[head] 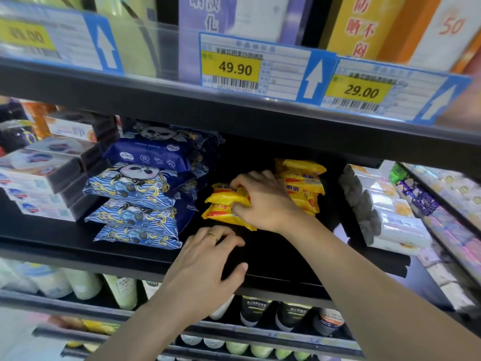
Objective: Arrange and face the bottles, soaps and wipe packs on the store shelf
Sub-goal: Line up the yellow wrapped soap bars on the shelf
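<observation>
1. The right hand (263, 199) is gripping a pair of yellow soap packs (226, 204), fingers over the top pack and thumb curled against the lower one's near face. The two are lying stacked on the black shelf (273, 254), toward its middle and set back from the front edge.

2. The left hand (208, 261) is holding nothing; its fingers are lying relaxed and loosely bent on the shelf's front edge, a ring showing on one finger.

3. The relation that matters: the held packs are lying with their long axis running left to right along the shelf, ahead of the left hand and slightly to its right. The right hand is already on them, so it is the nearer one by far.

4. Just right of the held pair, a taller yellow stack (302, 183) is sitting further back, partly hidden behind the right wrist.

5. To the left, a pile of blue wipe packs (135, 204) is reaching closer to the front edge.

6. Judging from this, the pair is probably needing to come forward or square up with the taller stack.
</observation>
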Demonstrator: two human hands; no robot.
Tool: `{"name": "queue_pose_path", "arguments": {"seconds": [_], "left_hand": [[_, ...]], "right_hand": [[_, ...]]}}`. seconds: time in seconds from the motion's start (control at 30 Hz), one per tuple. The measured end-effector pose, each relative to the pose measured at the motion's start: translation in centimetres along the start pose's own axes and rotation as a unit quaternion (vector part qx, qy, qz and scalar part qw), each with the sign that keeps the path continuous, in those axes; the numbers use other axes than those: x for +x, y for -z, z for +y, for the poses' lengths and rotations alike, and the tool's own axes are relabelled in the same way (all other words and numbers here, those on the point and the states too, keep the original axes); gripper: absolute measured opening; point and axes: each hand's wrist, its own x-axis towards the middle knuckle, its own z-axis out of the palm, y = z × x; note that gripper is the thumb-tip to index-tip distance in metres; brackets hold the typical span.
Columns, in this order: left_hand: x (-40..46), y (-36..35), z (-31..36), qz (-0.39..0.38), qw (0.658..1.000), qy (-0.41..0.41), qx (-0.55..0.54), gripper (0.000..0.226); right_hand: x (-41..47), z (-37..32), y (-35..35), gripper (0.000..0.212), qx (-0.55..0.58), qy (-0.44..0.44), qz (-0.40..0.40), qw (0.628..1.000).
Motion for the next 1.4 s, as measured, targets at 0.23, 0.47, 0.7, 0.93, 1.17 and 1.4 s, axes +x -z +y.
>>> {"name": "queue_pose_path", "arguments": {"seconds": [0.23,0.47,0.7,0.93,1.17,1.4], "left_hand": [[0.4,-0.2,0.8,0.018,1.0,0.002,0.019,0.062],[1.7,-1.5,2.2,0.041,0.999,0.007,0.033,0.05],[1.6,-1.5,1.7,0.046,0.999,0.006,0.015,0.047],[1.7,-0.8,1.9,0.05,0.989,0.046,-0.13,0.024],[2.2,1.9,3.3,0.01,0.906,0.157,-0.392,0.031],[1.9,3.0,5.8,-0.081,0.847,0.147,-0.505,0.04]], "right_hand": [[-4.8,3.5,-0.2,0.039,0.005,-0.033,0.147,0.989],[-10.2,7.2,-1.2,0.062,-0.123,-0.122,0.043,0.984],[-11.7,8.7,-2.2,0.041,0.031,-0.091,0.079,0.992],[-13.1,8.9,-2.3,0.053,0.146,-0.054,0.119,0.981],[-15.1,7.1,-1.9,0.065,0.228,0.02,0.184,0.956],[-16.3,5.0,-1.7,0.068,0.247,0.075,0.203,0.945]]}}
